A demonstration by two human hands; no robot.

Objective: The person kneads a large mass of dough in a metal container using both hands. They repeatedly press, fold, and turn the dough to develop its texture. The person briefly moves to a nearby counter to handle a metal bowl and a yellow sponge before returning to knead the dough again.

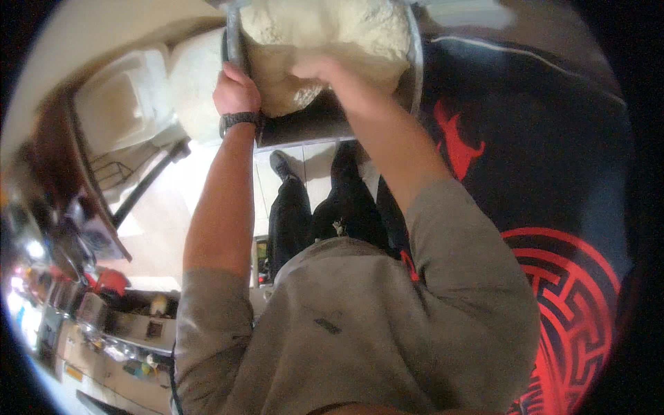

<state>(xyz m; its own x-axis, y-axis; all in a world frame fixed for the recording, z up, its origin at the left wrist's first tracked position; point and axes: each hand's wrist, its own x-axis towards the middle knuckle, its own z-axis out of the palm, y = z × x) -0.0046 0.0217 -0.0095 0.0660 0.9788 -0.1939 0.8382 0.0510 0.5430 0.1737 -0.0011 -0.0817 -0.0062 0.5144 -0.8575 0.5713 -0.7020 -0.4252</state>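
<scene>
A large mass of pale dough (368,31) fills much of a deep metal container (416,57) at the top of the head view. My left hand (237,92), with a dark watch at the wrist, is closed around the container's left rim. Inside, my right hand (324,70) touches the near part of the dough; its fingers are bent and partly blurred, and whether they grip any dough is unclear. Below the dough's near edge, a dark inner part of the container shows.
White rounded bins or sacks (194,83) stand left of the container. A dark panel with red patterns (544,171) rises at the right. Tiled floor (316,161) lies beneath, and a cluttered counter (135,332) is at the lower left.
</scene>
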